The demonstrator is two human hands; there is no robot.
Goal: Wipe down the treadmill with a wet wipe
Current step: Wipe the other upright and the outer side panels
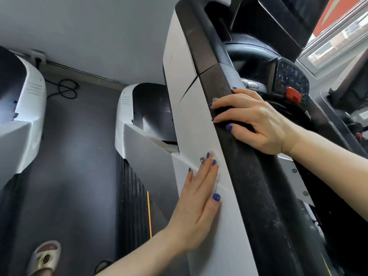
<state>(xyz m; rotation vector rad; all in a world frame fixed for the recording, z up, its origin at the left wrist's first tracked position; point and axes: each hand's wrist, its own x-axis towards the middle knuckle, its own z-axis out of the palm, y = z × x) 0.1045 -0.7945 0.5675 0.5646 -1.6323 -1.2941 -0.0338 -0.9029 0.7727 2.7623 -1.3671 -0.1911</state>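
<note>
The left hand (196, 198), fingers straight, presses the wet wipe (217, 177) flat against the grey side panel (191, 120) of the treadmill upright. The right hand (253, 121) grips the dark handrail (249, 186), fingers curled over its edge. The wipe appears thin, limp and light; palm pressure should hold it better than pinching. The panel looks rigid and smooth.

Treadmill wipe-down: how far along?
Nothing looks clearly finished. In hand: the left hand presses a wet wipe flat on the white side panel, and the right hand grips the black handrail. Left: the handrail looks dusty; the console is untouched.
</note>
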